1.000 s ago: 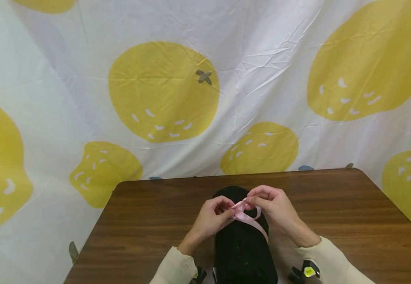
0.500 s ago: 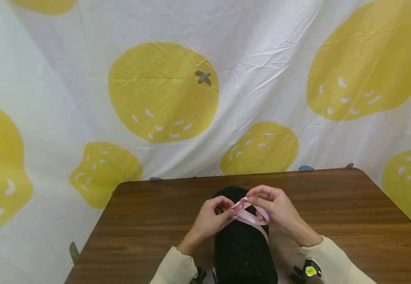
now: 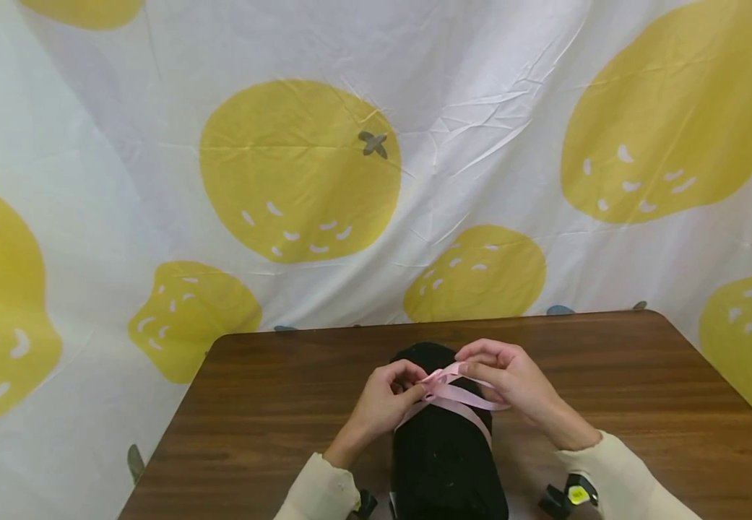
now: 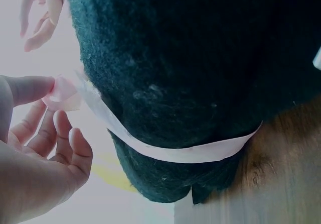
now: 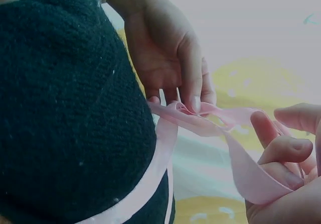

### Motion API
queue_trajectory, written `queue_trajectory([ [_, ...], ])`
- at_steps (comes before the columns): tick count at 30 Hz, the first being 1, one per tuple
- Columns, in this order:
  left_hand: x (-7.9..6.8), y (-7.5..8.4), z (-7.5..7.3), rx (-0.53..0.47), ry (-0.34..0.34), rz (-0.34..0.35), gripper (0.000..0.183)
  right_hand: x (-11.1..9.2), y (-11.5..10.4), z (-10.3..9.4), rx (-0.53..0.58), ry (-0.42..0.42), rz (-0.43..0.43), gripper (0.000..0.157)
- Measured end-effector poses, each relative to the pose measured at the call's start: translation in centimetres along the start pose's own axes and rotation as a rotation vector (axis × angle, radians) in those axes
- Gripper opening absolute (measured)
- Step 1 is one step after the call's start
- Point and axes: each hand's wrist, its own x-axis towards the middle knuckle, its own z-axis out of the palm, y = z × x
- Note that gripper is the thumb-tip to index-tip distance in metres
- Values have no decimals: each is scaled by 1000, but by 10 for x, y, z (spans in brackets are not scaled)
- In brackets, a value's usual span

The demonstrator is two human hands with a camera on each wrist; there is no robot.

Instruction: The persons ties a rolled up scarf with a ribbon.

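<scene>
A black, fuzzy cloth roll point(image 3: 447, 462) lies lengthwise on the table, with a pink satin ribbon point(image 4: 185, 154) wrapped round it. Above the roll's far part, my left hand point(image 3: 382, 399) pinches the ribbon between thumb and forefinger where its strands cross. The other left fingers are loosely bent in the left wrist view. My right hand point(image 3: 513, 379) is to the right of the crossing and holds a ribbon loop point(image 5: 251, 176) among its curled fingers. Ribbon strands stretch between both hands. The roll's underside is hidden.
The brown wood-grain table point(image 3: 271, 419) extends to both sides of the roll. Behind it hangs a white cloth point(image 3: 467, 87) with yellow fruit prints. Black devices, such as the one at the right wrist point(image 3: 571, 495), sit below the pale sleeves.
My right hand has shifted slightly to the right, drawing the ribbon loop out longer and flatter in that direction. The left hand keeps its pinch in nearly the same spot.
</scene>
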Motion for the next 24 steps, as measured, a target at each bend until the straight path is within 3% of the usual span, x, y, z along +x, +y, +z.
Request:
queue_trajectory([
  [10, 0, 0, -1, 15, 11, 25, 8, 2, -8, -11, -176, -58, 62, 32],
  [17, 8, -23, 2, 36, 4, -5, 8, 1, -10, -19, -358, -64, 89, 19],
  [24, 13, -38, 1, 45, -8, 31, 7, 4, -13, -21, -458, -69, 106, 15],
])
